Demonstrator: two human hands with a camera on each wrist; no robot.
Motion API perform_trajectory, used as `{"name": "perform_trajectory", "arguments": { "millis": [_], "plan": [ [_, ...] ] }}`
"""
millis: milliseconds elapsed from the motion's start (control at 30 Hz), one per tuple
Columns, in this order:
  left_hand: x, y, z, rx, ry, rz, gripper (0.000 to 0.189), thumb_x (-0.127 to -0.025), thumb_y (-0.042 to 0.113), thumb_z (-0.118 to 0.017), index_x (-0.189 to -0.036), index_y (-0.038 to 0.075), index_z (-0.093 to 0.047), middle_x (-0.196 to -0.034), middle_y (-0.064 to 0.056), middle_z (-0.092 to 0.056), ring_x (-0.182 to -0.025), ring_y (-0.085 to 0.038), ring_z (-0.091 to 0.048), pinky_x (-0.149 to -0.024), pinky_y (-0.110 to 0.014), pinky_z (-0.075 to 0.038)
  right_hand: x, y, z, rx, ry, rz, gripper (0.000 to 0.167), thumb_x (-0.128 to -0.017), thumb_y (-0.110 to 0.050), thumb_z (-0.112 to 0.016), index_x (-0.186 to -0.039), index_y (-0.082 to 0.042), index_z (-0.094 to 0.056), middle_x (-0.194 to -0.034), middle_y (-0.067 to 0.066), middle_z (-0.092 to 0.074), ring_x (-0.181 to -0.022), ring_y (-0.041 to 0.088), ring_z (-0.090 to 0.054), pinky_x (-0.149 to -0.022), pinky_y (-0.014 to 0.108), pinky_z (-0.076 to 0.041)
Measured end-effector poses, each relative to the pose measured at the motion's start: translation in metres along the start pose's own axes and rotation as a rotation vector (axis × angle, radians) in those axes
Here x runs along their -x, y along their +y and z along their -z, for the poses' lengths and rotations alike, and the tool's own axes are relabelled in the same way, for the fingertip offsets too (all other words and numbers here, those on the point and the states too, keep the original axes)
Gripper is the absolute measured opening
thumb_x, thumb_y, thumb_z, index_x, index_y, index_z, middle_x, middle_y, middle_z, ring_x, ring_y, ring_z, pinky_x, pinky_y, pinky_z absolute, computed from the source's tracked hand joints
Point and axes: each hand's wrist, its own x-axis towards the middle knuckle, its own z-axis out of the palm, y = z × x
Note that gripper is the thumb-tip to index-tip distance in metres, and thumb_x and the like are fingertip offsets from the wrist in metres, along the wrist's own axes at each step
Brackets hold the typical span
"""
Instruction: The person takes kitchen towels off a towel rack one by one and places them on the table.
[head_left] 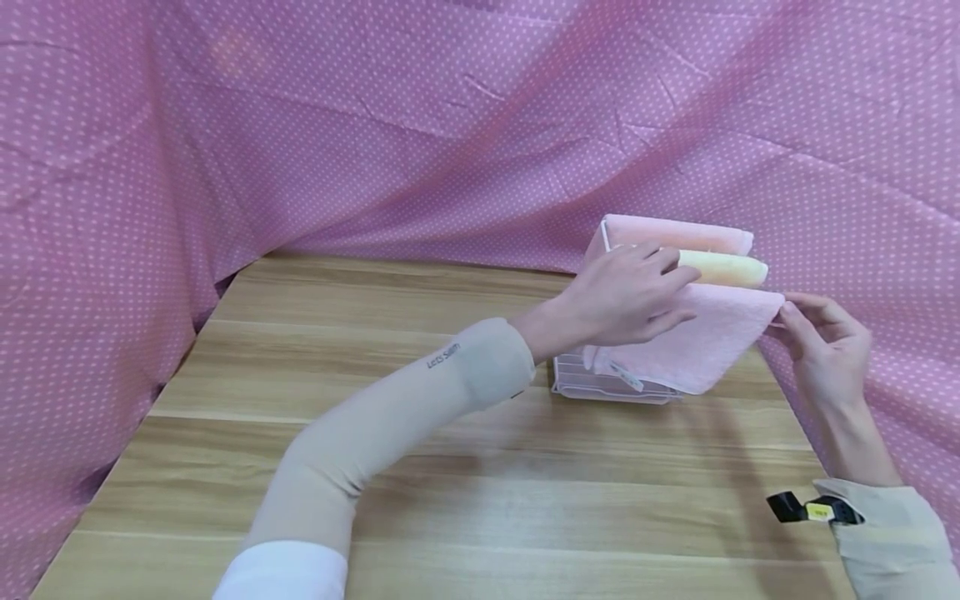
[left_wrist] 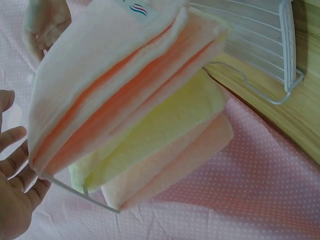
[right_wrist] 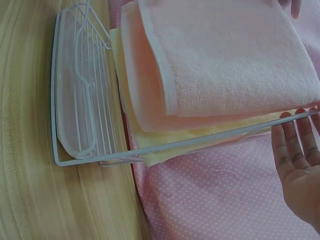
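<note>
A white wire rack (head_left: pixel 617 393) stands on the table with folded towels hung over its bars. The front one is a pink towel (head_left: pixel 705 342), its folded layers showing in the left wrist view. Behind it hang a yellow towel (head_left: pixel 727 268) and another pink towel (head_left: pixel 675 231). My right hand (head_left: pixel 828 350) pinches the front pink towel at its upper right corner, with fingertips at the rack's side bar (right_wrist: pixel 210 136) in the right wrist view. Over the front towel's upper left part is my left hand (head_left: pixel 633 292), fingers loosely extended; in the left wrist view they reach the rack's corner.
The rack sits near the back right of a wooden table (head_left: pixel 480 500). A pink dotted cloth (head_left: pixel 375 125) hangs behind and along both sides. A clear tray (right_wrist: pixel 70 100) lies in the rack's base. On my right sleeve is a black strap (head_left: pixel 787 507).
</note>
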Motion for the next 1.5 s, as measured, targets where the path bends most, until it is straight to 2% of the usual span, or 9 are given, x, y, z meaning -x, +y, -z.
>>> {"name": "perform_trajectory", "arguments": {
  "millis": [367, 533, 667, 767, 867, 1033, 1133, 1300, 1500],
  "plan": [
    [-0.016, 0.002, -0.009, 0.031, -0.068, 0.048, 0.039, -0.111, 0.051, -0.046, -0.119, 0.018, -0.066, -0.109, 0.004, -0.063, -0.090, -0.008, -0.047, -0.075, -0.019, -0.046, -0.004, 0.000, 0.005, -0.118, -0.078, -0.068, 0.024, -0.099, 0.024, -0.046, -0.103, 0.017, -0.069, -0.094, 0.020, -0.078, -0.084, 0.025, -0.078, -0.077, 0.031, -0.066],
    [-0.021, 0.004, -0.012, 0.075, -0.117, 0.059, 0.037, -0.112, 0.047, -0.044, -0.118, 0.017, -0.065, -0.110, 0.004, -0.062, -0.091, -0.008, -0.046, -0.074, -0.019, -0.046, -0.003, 0.000, 0.007, -0.148, -0.111, -0.080, 0.026, -0.099, 0.025, -0.044, -0.104, 0.017, -0.068, -0.096, 0.021, -0.078, -0.086, 0.026, -0.079, -0.079, 0.032, -0.066],
    [-0.023, 0.006, -0.014, 0.080, -0.134, 0.064, 0.038, -0.113, 0.047, -0.044, -0.117, 0.017, -0.066, -0.111, 0.004, -0.062, -0.092, -0.008, -0.047, -0.076, -0.018, -0.046, -0.001, 0.001, 0.008, -0.089, -0.097, -0.067, 0.025, -0.100, 0.022, -0.047, -0.103, 0.013, -0.070, -0.095, 0.017, -0.079, -0.085, 0.023, -0.079, -0.078, 0.030, -0.065],
    [-0.024, 0.006, -0.015, 0.094, -0.148, 0.085, 0.038, -0.112, 0.047, -0.045, -0.119, 0.018, -0.067, -0.109, 0.005, -0.061, -0.092, -0.007, -0.046, -0.076, -0.017, -0.047, -0.001, 0.002, 0.010, -0.086, -0.105, -0.066, 0.025, -0.100, 0.022, -0.047, -0.103, 0.013, -0.069, -0.096, 0.017, -0.079, -0.086, 0.023, -0.079, -0.079, 0.030, -0.065],
    [-0.024, 0.005, -0.014, 0.122, -0.160, 0.108, 0.038, -0.112, 0.048, -0.045, -0.121, 0.020, -0.069, -0.107, 0.007, -0.058, -0.092, -0.007, -0.045, -0.076, -0.017, -0.047, -0.002, 0.001, 0.011, -0.142, -0.139, -0.083, 0.025, -0.100, 0.024, -0.044, -0.105, 0.016, -0.067, -0.098, 0.020, -0.078, -0.089, 0.026, -0.079, -0.081, 0.032, -0.066],
    [-0.023, 0.002, -0.013, 0.142, -0.136, 0.124, 0.038, -0.109, 0.051, -0.047, -0.116, 0.022, -0.070, -0.103, 0.008, -0.058, -0.088, -0.006, -0.046, -0.072, -0.019, -0.049, -0.004, 0.002, 0.013, -0.135, -0.156, -0.091, 0.025, -0.100, 0.023, -0.045, -0.106, 0.016, -0.067, -0.100, 0.020, -0.078, -0.090, 0.026, -0.079, -0.081, 0.032, -0.066],
    [-0.021, 0.002, -0.011, 0.145, -0.116, 0.120, 0.038, -0.108, 0.052, -0.048, -0.114, 0.023, -0.072, -0.104, 0.007, -0.061, -0.087, -0.006, -0.047, -0.071, -0.018, -0.049, -0.004, 0.003, 0.014, -0.087, -0.149, -0.078, 0.023, -0.100, 0.021, -0.047, -0.106, 0.013, -0.068, -0.099, 0.018, -0.078, -0.090, 0.024, -0.078, -0.080, 0.031, -0.066],
    [-0.020, 0.000, -0.008, 0.155, -0.103, 0.116, 0.038, -0.108, 0.050, -0.048, -0.116, 0.024, -0.074, -0.107, 0.006, -0.066, -0.089, -0.006, -0.049, -0.076, -0.017, -0.048, -0.005, 0.003, 0.014, -0.029, -0.131, -0.064, 0.022, -0.101, 0.018, -0.050, -0.104, 0.010, -0.070, -0.096, 0.015, -0.078, -0.088, 0.022, -0.078, -0.078, 0.030, -0.065],
    [-0.017, -0.005, -0.001, 0.162, -0.056, 0.106, 0.037, -0.107, 0.048, -0.051, -0.121, 0.025, -0.075, -0.109, 0.005, -0.070, -0.093, -0.008, -0.055, -0.083, -0.020, -0.049, -0.006, 0.002, 0.014, -0.145, -0.164, -0.078, 0.022, -0.101, 0.021, -0.046, -0.105, 0.016, -0.067, -0.099, 0.020, -0.078, -0.091, 0.027, -0.078, -0.081, 0.033, -0.066]
  ]
}}
